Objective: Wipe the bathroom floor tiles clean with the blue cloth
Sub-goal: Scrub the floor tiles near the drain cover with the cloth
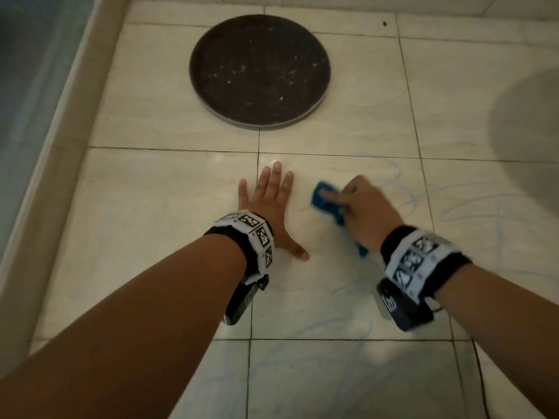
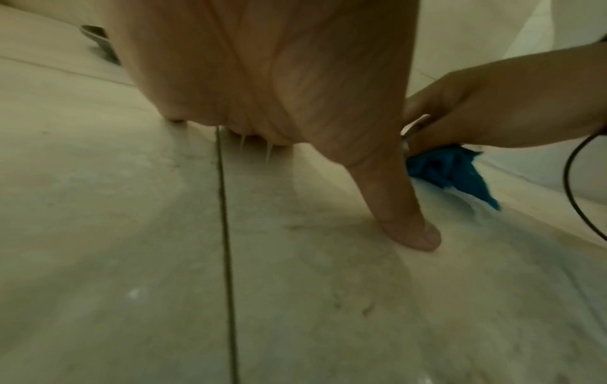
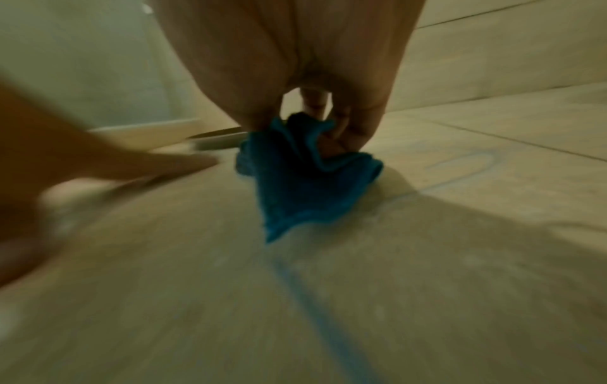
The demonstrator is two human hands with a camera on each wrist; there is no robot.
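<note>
Two hands are down on the floor tiles: the left hand lies flat with its fingers spread and straight, palm pressed to the tile as a prop, grasping nothing, while the right hand has its fingers curled round the blue cloth, bunched under the palm and pushed against the floor. The step in hand looks like scrubbing — and to do it well the cloth should stay flat under firm downward pressure, worked in overlapping strokes across the faint blue scribbled lines that run over the tiles toward the right edge of the floor and back toward the near edge. Refolding the wad to a fresh face would likely help once it smears rather than lifts. The cloth sits just beside the left hand, on its right, the two apart by a narrow strip of tile; a loose tail of it trails back under the right wrist. Beyond both hands, toward the far edge, a dark round tray rests on the tiles, well apart from the wiping.
</note>
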